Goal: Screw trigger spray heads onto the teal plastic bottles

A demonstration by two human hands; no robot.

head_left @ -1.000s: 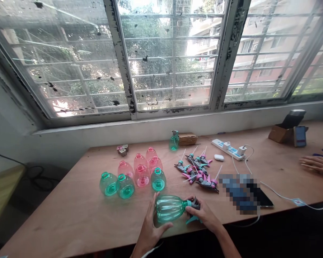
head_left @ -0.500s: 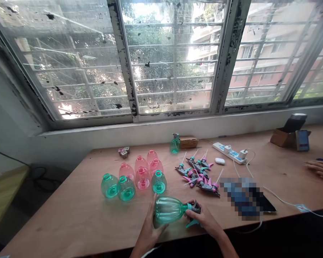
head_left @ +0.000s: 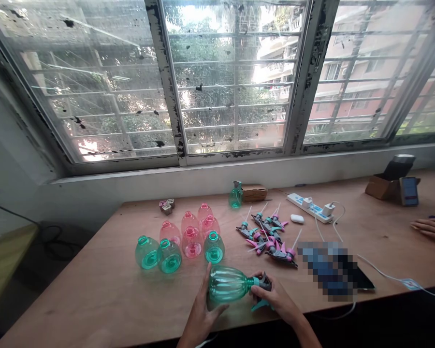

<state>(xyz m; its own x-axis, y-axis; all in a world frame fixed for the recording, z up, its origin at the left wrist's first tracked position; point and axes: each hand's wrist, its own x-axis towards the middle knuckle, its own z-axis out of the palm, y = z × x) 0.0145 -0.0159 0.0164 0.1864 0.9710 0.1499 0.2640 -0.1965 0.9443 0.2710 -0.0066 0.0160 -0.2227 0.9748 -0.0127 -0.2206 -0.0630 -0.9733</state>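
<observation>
A green transparent spray bottle (head_left: 227, 284) lies sideways between my hands above the table's front edge, its neck pointing right. My left hand (head_left: 203, 314) cups its base, fingers behind and thumb below. At the neck, my right hand (head_left: 281, 300) grips the grey and teal trigger spray head (head_left: 264, 284), with the teal trigger hanging below. The head sits on the bottle's mouth; how tightly, I cannot tell. Just beyond stand open green bottles (head_left: 213, 247) and pink bottles (head_left: 192, 241). Several pink, teal and grey spray heads (head_left: 271, 232) with white tubes lie in a pile to the right.
A green bottle with a spray head (head_left: 235, 195) stands at the back beside a cardboard box (head_left: 254, 192). Rightward are a power strip (head_left: 310, 208), a white earbud case (head_left: 297, 219), a blurred dark device (head_left: 364, 280) and cables. Another person's hand (head_left: 431, 228) rests at far right.
My left thumb has moved slightly away from the bottle's underside. The bottle and my right hand stay almost in place; the whole view shifts a little.
</observation>
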